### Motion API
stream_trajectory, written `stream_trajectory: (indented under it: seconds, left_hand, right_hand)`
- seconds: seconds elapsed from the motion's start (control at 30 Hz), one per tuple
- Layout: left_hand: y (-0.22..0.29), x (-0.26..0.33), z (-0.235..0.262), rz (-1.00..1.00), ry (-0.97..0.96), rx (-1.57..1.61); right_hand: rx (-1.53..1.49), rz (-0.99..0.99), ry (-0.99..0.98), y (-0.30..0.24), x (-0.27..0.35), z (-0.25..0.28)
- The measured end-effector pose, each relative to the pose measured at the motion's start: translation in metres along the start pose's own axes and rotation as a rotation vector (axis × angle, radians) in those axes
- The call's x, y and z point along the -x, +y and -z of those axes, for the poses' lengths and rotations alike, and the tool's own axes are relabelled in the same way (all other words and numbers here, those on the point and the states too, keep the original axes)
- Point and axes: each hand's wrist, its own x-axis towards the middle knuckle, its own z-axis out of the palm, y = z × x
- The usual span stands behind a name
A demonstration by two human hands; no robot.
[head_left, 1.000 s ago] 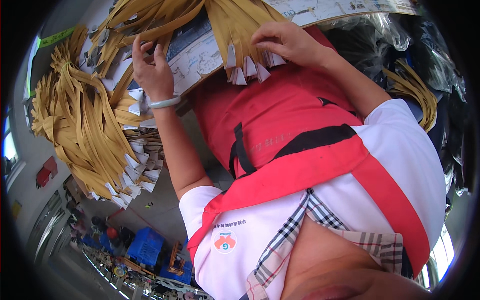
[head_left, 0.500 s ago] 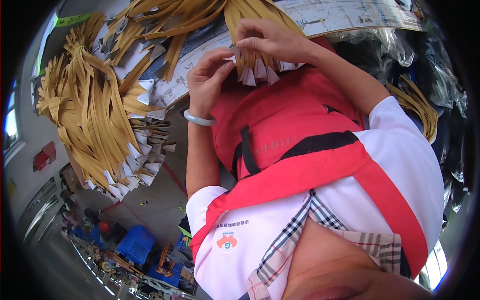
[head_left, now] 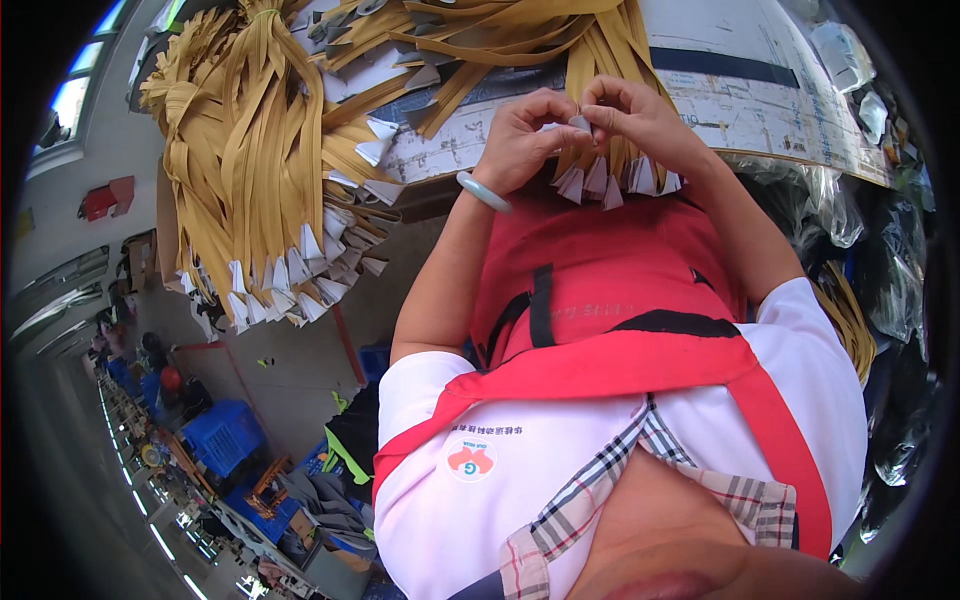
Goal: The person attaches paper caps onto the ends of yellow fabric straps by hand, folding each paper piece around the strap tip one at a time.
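Note:
My left hand [head_left: 528, 140], with a pale bangle on the wrist, pinches a small grey-white tab [head_left: 580, 124] between thumb and fingers. Against the same tab, the thumb and forefinger of my right hand [head_left: 648, 118] are closed. Both hands meet over the table's near edge. Just behind and under them hangs a bunch of tan fabric strips [head_left: 606, 55], their white pointed ends fanned out over my red apron [head_left: 620, 260]. Whether the tab belongs to one of these strips cannot be made out.
A thick bundle of tan strips [head_left: 255, 160] drapes over the table's left end. More loose strips [head_left: 480, 50] lie across the worn white tabletop [head_left: 740, 110]. Clear plastic bags [head_left: 835, 205] hang at the right. Blue crates [head_left: 222, 438] stand farther off at lower left.
The whole view has shifted, so table and bundle appear farther right. My hands have come together, and my right fingers now meet the tab at my left fingertips.

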Motion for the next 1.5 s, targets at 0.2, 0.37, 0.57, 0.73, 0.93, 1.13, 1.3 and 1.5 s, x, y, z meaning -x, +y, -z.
stream_trajectory:
  seconds: [0.2,0.37,0.57,0.73,0.93,1.13,1.3,1.5]
  left_hand:
    - [0.005,-0.004,0.004,0.083,-0.028,0.059]
    - [-0.004,-0.008,0.007,0.169,0.056,0.236]
    - [0.011,-0.008,-0.009,0.102,0.165,0.160]
    - [-0.007,-0.001,-0.034,-0.144,0.485,-0.372]
    - [0.022,0.000,-0.033,-0.088,0.382,0.010]
    - [0.016,0.001,-0.004,-0.034,0.202,-0.312]
    - [0.007,-0.001,-0.024,-0.272,0.175,-0.575]
    - [0.026,0.002,-0.005,-0.212,0.367,-0.269]
  right_hand:
    - [0.150,-0.094,-0.247,-0.020,-0.016,0.018]
    - [0.130,0.001,-0.226,-0.018,-0.022,0.023]
    - [0.133,0.045,-0.146,-0.026,-0.018,0.024]
    - [0.555,0.177,0.062,-0.008,-0.022,0.003]
    - [0.300,0.413,0.269,0.011,-0.010,-0.007]
    - [0.134,0.192,0.287,0.010,-0.004,-0.011]
    - [0.173,0.223,0.250,0.008,0.003,-0.012]
    - [0.203,0.162,0.375,0.011,0.004,-0.001]
